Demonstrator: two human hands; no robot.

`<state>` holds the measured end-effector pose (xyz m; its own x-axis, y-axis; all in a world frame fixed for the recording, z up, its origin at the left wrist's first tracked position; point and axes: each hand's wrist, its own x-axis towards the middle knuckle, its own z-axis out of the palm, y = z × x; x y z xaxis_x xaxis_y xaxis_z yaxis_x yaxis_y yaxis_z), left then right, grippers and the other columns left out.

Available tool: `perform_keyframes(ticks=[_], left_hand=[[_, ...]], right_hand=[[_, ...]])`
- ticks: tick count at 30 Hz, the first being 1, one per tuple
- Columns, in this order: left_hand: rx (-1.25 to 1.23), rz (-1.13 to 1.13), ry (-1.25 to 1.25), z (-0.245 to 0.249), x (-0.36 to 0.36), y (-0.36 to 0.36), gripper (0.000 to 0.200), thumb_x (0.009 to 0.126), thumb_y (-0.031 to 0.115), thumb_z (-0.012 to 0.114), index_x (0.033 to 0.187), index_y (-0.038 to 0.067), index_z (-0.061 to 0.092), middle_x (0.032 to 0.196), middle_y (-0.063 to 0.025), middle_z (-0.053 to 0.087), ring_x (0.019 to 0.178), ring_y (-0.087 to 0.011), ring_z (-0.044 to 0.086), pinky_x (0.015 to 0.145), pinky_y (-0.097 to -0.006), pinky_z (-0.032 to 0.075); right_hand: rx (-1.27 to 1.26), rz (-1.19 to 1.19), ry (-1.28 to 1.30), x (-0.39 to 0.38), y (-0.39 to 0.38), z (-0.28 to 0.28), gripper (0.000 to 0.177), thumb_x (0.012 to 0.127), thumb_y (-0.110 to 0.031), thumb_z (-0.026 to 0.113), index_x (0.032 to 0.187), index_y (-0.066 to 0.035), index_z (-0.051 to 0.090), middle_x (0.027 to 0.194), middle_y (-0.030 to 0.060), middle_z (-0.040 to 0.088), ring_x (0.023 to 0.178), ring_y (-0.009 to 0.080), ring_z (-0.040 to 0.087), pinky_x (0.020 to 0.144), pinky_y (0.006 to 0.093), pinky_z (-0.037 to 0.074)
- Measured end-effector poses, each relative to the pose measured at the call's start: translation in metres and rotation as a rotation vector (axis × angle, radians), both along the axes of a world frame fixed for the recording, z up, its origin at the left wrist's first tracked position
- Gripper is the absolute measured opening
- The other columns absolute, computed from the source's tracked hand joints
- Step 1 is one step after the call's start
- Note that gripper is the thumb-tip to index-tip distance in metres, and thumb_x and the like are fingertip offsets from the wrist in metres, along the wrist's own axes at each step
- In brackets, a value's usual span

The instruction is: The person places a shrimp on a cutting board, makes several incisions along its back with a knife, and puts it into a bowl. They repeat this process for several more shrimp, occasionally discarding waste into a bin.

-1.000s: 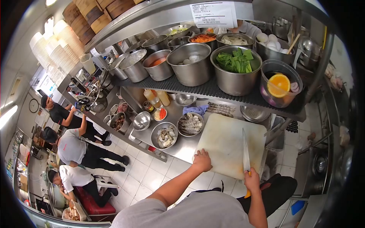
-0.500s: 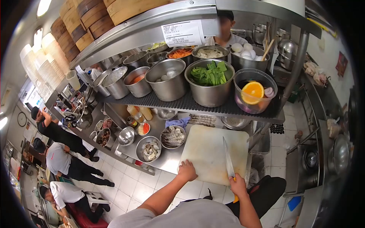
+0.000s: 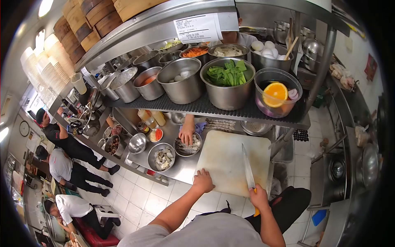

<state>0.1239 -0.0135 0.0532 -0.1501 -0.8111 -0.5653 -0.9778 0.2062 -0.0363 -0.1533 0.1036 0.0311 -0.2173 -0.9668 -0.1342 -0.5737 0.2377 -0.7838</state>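
My left hand rests at the lower left corner of the white cutting board, its fingers bent over the edge. In my right hand is the orange handle of a long knife, whose blade lies over the board's right part and points away from me. Left of the board are a bowl of grey shrimp and a bowl of pale seafood pieces. A co-worker's hand reaches from under the shelf into the shrimp bowl.
Above the counter, a black shelf bears metal pots, greens, eggs and a clear tub with a cut orange. A metal post stands at right. Several people are at the left; another is behind the shelf.
A co-worker's hand has come in from beyond the shelf and entered the shrimp bowl. The person behind the shelf has bent lower. My hands and the knife have hardly moved.
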Motion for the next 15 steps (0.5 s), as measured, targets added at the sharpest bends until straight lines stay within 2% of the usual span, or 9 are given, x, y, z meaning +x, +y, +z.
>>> perform_keyframes(ticks=[3,5,6,7,9,11,12,14,15], left_hand=[[-0.065,-0.014,-0.008,-0.005,0.002,-0.005,0.092,0.088,0.053,0.069,0.154,-0.002,0.037,0.164,-0.0258,0.026,0.148,-0.0463,0.032,0.112,-0.0528,0.040],[-0.026,0.059,0.213,-0.003,0.022,-0.013,0.081,0.087,0.056,0.068,0.146,0.004,0.050,0.155,-0.0261,0.043,0.139,-0.0430,0.046,0.108,-0.0520,0.046],[-0.157,0.294,0.397,-0.022,0.049,-0.022,0.072,0.086,0.057,0.067,0.137,0.007,0.058,0.136,-0.0256,0.060,0.125,-0.0410,0.060,0.103,-0.0511,0.050],[-0.397,0.471,0.460,-0.006,0.069,-0.025,0.065,0.087,0.052,0.069,0.131,0.004,0.061,0.121,-0.0240,0.068,0.115,-0.0411,0.065,0.099,-0.0507,0.051],[-0.668,0.685,0.366,0.021,0.124,-0.052,0.055,0.088,0.046,0.071,0.115,-0.003,0.065,0.115,-0.0278,0.067,0.111,-0.0429,0.065,0.094,-0.0495,0.052],[-0.882,0.739,0.269,-0.009,0.203,-0.084,0.068,0.088,0.052,0.070,0.124,-0.005,0.059,0.119,-0.0285,0.066,0.111,-0.0450,0.064,0.096,-0.0475,0.052],[-0.894,0.756,0.249,-0.034,0.224,-0.101,0.068,0.088,0.052,0.070,0.124,-0.005,0.059,0.119,-0.0285,0.066,0.111,-0.0450,0.064,0.096,-0.0475,0.052],[-0.451,0.765,0.296,-0.074,0.267,-0.112,0.084,0.088,0.058,0.068,0.143,-0.001,0.047,0.136,-0.0266,0.058,0.122,-0.0450,0.059,0.101,-0.0498,0.049],[-0.428,0.767,0.203,-0.066,0.257,-0.102,0.090,0.087,0.061,0.067,0.150,0.003,0.040,0.143,-0.0252,0.052,0.130,-0.0437,0.053,0.105,-0.0511,0.046]], right_hand=[[0.050,-0.014,-0.051,-0.005,-0.002,-0.010,0.031,0.094,-0.028,0.065,0.099,0.002,0.060,0.085,0.0286,0.068,0.084,0.0480,0.068,0.072,0.0506,0.052],[-0.007,-0.005,-0.016,-0.003,0.004,-0.004,0.030,0.094,-0.028,0.065,0.097,0.002,0.059,0.082,0.0275,0.067,0.077,0.0454,0.069,0.068,0.0494,0.052],[-0.005,-0.017,-0.006,-0.004,0.007,-0.006,0.030,0.094,-0.028,0.065,0.097,0.002,0.059,0.082,0.0275,0.067,0.077,0.0454,0.069,0.068,0.0494,0.052],[-0.018,-0.016,0.044,-0.004,0.005,-0.011,0.029,0.094,-0.027,0.065,0.097,0.002,0.060,0.081,0.0273,0.067,0.075,0.0449,0.069,0.068,0.0492,0.052],[-0.023,-0.025,0.090,-0.008,0.012,-0.018,0.029,0.094,-0.026,0.065,0.097,0.002,0.060,0.080,0.0270,0.067,0.073,0.0443,0.069,0.067,0.0490,0.052],[0.065,-0.063,-0.075,-0.012,0.006,-0.027,0.031,0.094,-0.030,0.064,0.098,0.001,0.060,0.085,0.0298,0.067,0.088,0.0526,0.064,0.076,0.0556,0.050],[0.064,-0.038,-0.087,-0.013,0.005,-0.033,0.031,0.094,-0.030,0.064,0.098,0.001,0.060,0.085,0.0298,0.067,0.088,0.0526,0.064,0.076,0.0556,0.050],[-0.236,-0.007,0.108,-0.023,0.005,-0.047,0.026,0.095,-0.023,0.064,0.102,0.002,0.060,0.072,0.0205,0.065,0.057,0.0345,0.067,0.056,0.0433,0.053],[-0.238,0.031,0.091,-0.027,0.002,-0.055,0.026,0.095,-0.023,0.064,0.102,0.002,0.060,0.072,0.0205,0.065,0.057,0.0345,0.067,0.056,0.0433,0.053]])
